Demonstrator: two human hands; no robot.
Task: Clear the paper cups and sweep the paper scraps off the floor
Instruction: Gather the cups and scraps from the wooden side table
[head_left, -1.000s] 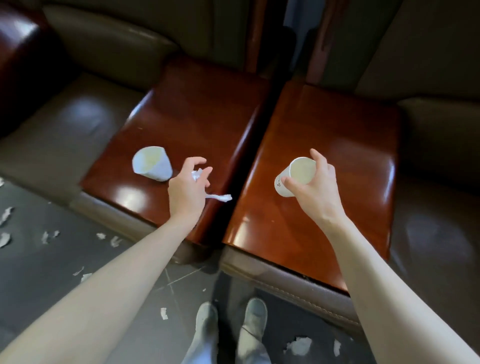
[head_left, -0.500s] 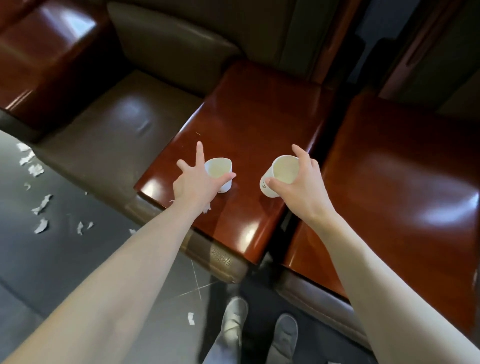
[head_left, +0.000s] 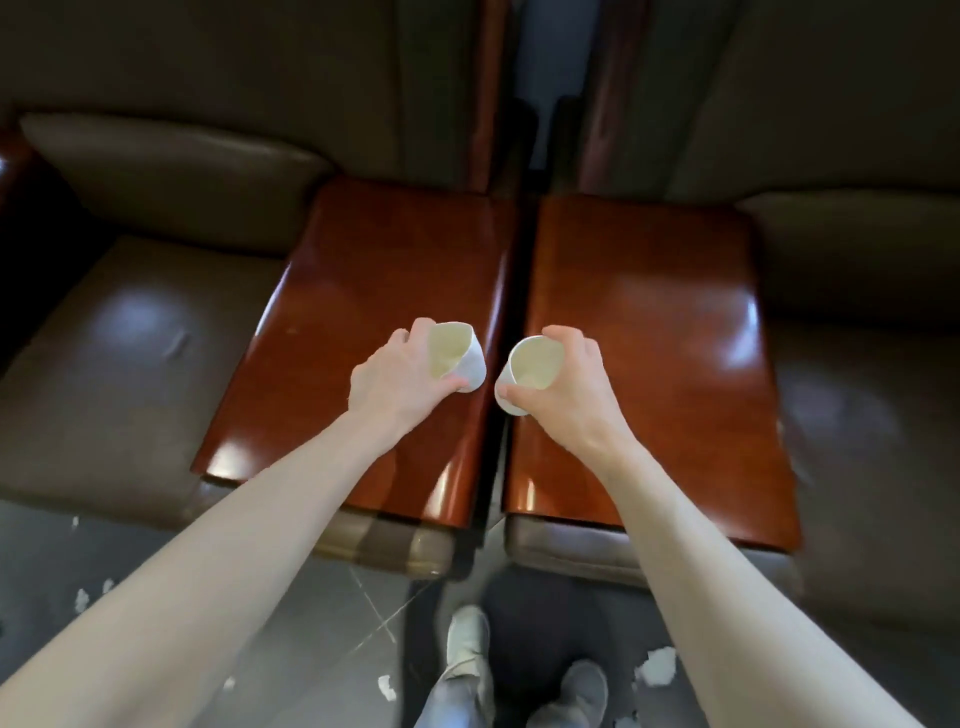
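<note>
2 tables stand side by side with a thin gap between them. The left table (head_left: 374, 291) has the left seat (head_left: 130, 364) on its left side. The right table (head_left: 649, 291) has the right seat (head_left: 872, 415) on its right side. A back cushion (head_left: 171, 171) lies behind the left seat. The left grip (head_left: 400, 379) holds the left cup (head_left: 460, 353) over the right edge of the left table. The right grip (head_left: 566, 389) holds the right cup (head_left: 532, 366) over the left edge of the right table. The 2 cups are just beside each other. The floor (head_left: 311, 649) lies in front of the tables. On it stand 2 shoes (head_left: 467, 639), with paper scraps (head_left: 657, 665) to their left and right.
</note>
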